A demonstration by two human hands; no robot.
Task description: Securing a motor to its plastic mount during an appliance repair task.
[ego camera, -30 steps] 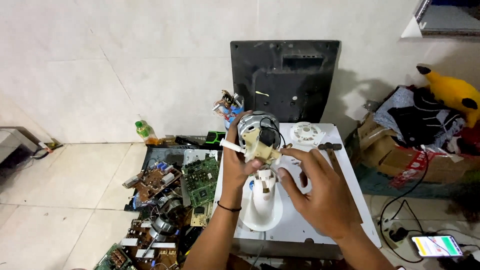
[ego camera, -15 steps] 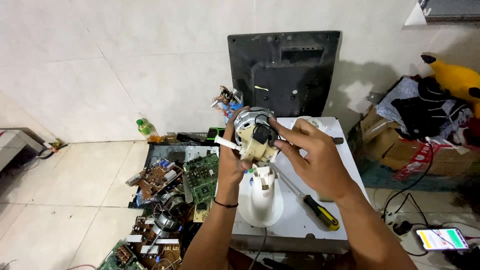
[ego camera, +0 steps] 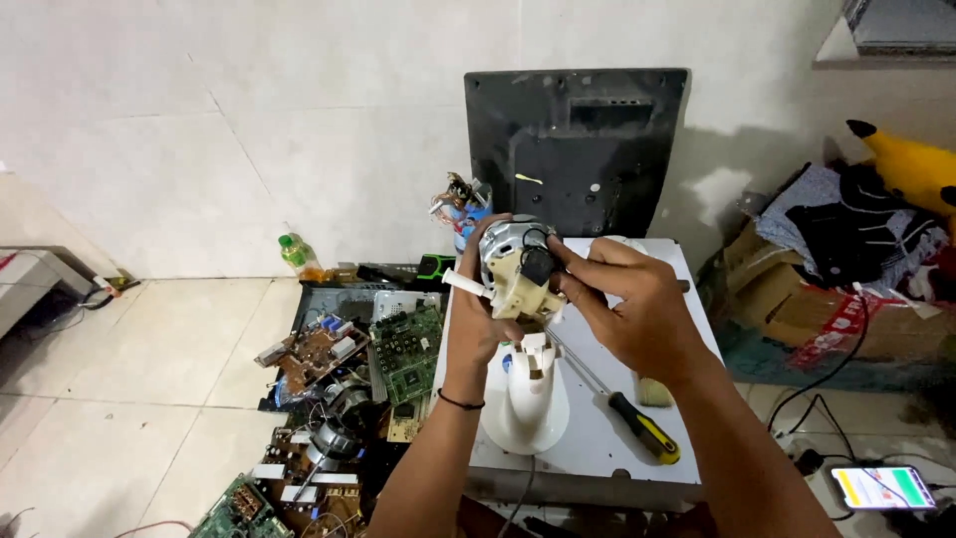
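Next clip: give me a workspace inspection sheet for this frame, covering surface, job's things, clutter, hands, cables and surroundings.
Surface: small white table, scuffed, in front of a black panel leaning on the wall.
Job's things: fan motor held up over a white plastic stand; screwdriver lying on the table.
Clutter: circuit boards and parts heaped on the floor; green bottle.
Hands: left hand grips the motor; right hand pinches its black part.
Cables: black cable on the floor near a phone.
Surroundings: tiled floor, white wall, pile of clothes, yellow soft toy.
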